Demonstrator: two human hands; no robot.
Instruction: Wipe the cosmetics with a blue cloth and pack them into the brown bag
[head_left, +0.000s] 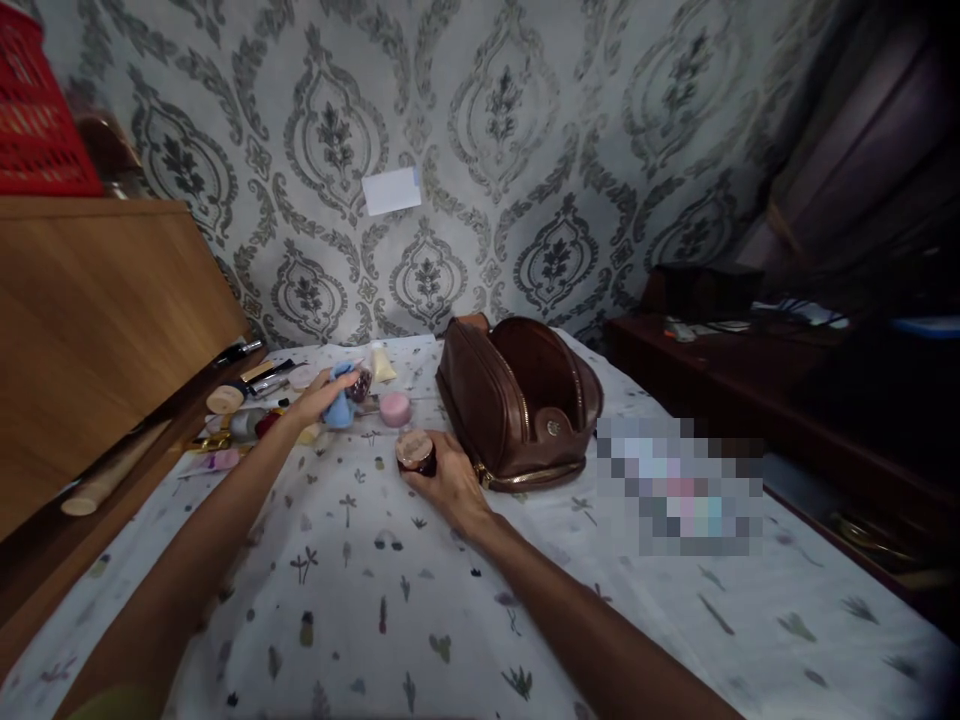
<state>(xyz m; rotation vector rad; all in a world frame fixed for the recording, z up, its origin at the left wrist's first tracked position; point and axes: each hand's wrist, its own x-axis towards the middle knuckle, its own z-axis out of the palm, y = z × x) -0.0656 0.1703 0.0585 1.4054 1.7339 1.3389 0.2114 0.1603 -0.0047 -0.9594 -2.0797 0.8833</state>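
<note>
Right hand [456, 487] clamped on round dark jar with pale lid [415, 451]; open brown leather bag [484, 405] just right of it. Left hand [324, 396], farther from bag, grips light-blue item [340, 411].

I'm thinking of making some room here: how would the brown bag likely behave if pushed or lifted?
The bag probably holds its shape fairly well, since its walls stand up around the open mouth. Pushed, it would likely slide or ruck the sheet rather than roll, given its boxy shape. Its smooth, shiny sides may feel slightly slick.
</note>
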